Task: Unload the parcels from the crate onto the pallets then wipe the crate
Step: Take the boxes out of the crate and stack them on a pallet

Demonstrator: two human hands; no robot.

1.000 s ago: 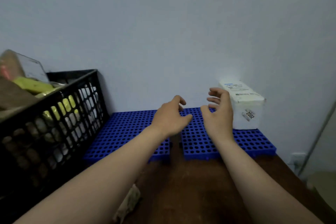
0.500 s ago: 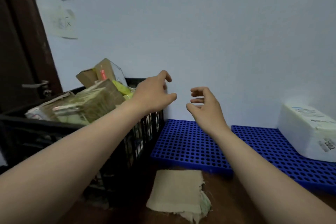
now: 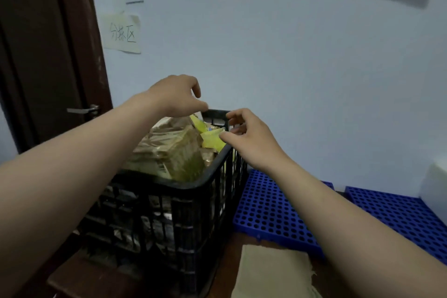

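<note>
Starting nearest you, a beige cloth [image 3: 273, 271] lies on the desk beside the black crate [image 3: 193, 203], with the blue pallets [image 3: 273, 215] just right of it. Parcels heap above the rim. The brown taped parcel [image 3: 174, 152] looks stiff and fairly heavy, so cup it under two sides. The yellow parcel [image 3: 212, 140] looks light, soft and slippery. Your left hand [image 3: 176, 97] hovers above, loosely curled and empty. Your right hand [image 3: 251, 139] is at the yellow one, fingers parted, contact unclear.
</note>
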